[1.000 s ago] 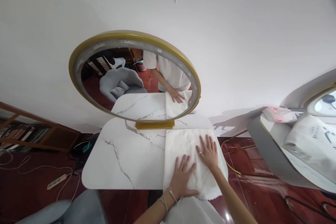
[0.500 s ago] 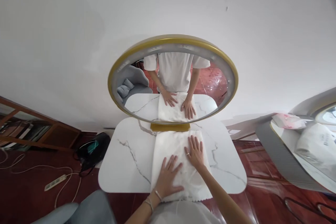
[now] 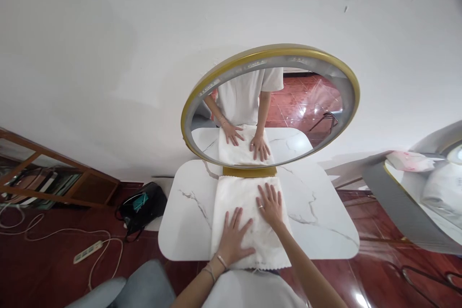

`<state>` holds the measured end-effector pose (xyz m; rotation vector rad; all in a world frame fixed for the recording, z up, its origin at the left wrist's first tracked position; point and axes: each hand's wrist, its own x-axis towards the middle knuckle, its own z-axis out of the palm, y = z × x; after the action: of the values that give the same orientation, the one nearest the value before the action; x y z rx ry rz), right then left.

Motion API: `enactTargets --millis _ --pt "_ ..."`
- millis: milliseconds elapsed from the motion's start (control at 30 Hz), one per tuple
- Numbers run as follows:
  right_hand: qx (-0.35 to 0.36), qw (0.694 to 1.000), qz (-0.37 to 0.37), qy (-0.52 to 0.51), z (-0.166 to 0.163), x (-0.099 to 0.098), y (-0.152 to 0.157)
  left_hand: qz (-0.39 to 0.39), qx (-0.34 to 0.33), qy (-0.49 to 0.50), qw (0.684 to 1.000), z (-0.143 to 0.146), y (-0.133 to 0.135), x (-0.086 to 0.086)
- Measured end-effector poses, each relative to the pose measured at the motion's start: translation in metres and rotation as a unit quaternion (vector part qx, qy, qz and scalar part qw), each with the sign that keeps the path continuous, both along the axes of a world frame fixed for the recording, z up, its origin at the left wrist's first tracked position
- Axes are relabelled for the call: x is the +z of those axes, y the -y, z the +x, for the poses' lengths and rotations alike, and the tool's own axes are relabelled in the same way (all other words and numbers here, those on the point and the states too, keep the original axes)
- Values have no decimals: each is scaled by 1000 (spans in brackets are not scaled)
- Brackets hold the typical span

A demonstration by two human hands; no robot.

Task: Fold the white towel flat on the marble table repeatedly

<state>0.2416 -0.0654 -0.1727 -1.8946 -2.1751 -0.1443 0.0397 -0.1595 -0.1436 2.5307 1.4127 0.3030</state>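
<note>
Your left hand [image 3: 233, 238], right hand [image 3: 270, 204]: fingers spread flat on white folded cloth [image 3: 238, 197]. Near table [image 3: 321, 231] edge overhang; hard push slides it off.

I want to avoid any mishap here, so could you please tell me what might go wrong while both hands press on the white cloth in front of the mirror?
1. The white cloth overhangs the near edge of the marble table; pushed under the flat left hand and right hand, it might slide off.
2. The cloth's far end lies against the gold base of the round mirror; a forward shove could perhaps nudge or tip it.
</note>
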Motion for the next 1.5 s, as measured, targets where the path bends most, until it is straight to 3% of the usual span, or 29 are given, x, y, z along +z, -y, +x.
enactTargets --millis 200,333,733,800,900,1000,1100,1300,1500 --pt "-55 998 -15 17 51 -2 0 12 -50 41 998 39 -18 0" --pt "-80 996 -20 14 50 -6 3 27 -26 46 998 41 -18 -2" --pt "23 999 -3 -24 -74 -3 35 45 60 -26 997 -65 24 9" --pt "39 999 -12 -31 -95 -1 39 42 111 -15 993 -78 31 6" --pt "47 998 -26 -45 -124 -1 43 44 250 17 967 -91 32 1" --pt "56 996 -23 -65 -150 -4 44 40 369 16 929 -100 13 0" --pt "62 995 -21 -79 -173 -8 41 30 412 -10 910 -112 -19 6" --pt "109 991 -5 -76 -205 -3 19 31 375 -36 926 -139 -76 5" --pt "165 983 0 -75 -220 4 -30 64 351 -40 933 -156 -121 0"
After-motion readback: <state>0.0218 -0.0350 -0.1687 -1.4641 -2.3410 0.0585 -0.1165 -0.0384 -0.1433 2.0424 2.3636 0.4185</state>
